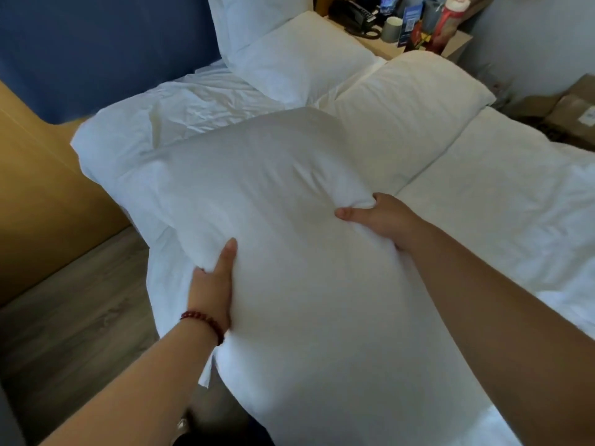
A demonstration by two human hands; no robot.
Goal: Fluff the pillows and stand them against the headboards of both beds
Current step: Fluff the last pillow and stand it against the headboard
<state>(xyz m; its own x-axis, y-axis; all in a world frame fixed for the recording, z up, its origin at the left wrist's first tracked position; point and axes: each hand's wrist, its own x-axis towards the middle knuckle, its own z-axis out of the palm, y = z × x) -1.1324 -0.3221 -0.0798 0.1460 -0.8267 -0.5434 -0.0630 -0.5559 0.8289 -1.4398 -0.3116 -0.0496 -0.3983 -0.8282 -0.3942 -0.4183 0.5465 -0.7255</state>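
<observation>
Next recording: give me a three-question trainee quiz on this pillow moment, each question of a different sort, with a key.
1. True or false: the left hand and the right hand both grip the pillow.
2. The bracelet sits on: A) the left wrist, B) the right wrist, C) neither wrist.
3. Fill in: the headboard is ____ in colour.

Key: 1 true; 2 A; 3 blue.
</observation>
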